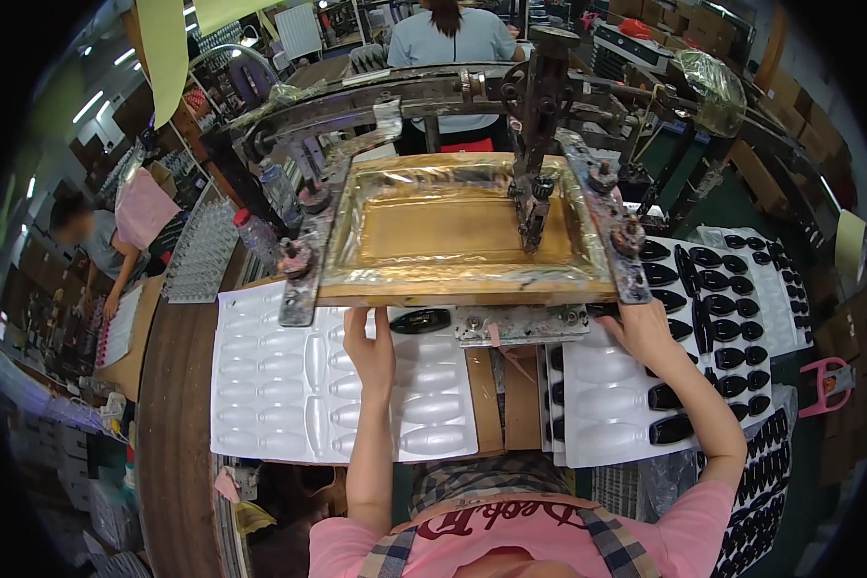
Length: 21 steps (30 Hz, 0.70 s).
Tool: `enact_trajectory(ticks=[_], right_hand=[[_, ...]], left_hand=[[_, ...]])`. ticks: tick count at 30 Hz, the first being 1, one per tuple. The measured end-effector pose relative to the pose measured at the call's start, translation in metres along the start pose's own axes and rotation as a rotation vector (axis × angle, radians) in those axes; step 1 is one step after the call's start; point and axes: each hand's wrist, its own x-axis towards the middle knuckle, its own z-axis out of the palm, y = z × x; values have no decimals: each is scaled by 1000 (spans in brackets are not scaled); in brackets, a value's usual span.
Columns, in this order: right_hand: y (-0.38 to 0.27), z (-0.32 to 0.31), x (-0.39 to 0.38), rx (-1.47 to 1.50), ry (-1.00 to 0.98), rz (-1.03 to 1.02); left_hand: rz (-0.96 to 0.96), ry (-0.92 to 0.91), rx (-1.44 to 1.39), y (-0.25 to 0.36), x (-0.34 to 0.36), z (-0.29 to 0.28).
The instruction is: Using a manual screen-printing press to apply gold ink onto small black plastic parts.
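Observation:
A wooden-framed printing screen with amber mesh is clamped level in front of me. My left hand reaches up to its near edge, thumb and forefinger stretched and apart, fingertips partly hidden by the frame. Right beside it, a glossy black bottle-shaped piece lies on the white moulded tray. Under the frame's right corner is my right hand. Its thumb points left beside something dark, and its other fingers are hidden. A metal fixture sits between my hands below the screen.
On the right, a white tray holds black pieces, with more such trays beyond it. Clear plastic bottles stand at the left behind a clamp. A dark printing arm rises over the screen. Co-workers sit ahead and to the left.

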Motion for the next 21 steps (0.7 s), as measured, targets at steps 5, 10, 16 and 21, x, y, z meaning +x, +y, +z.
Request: enact_trajectory(ticks=[5,10,16,21], right_hand=[[-10,-27,-3,367,-17,214],[-18,-42,-2,611,-84,157],[-17,-21,12,636,-62,186],[-45,-2,54,612,-199,17]], left_hand=[[67,-269,-11,39,30,10],[592,-419,43,6,52,73],[418,-568,13,12,88,119],[74,-524,-188,29,96,87]])
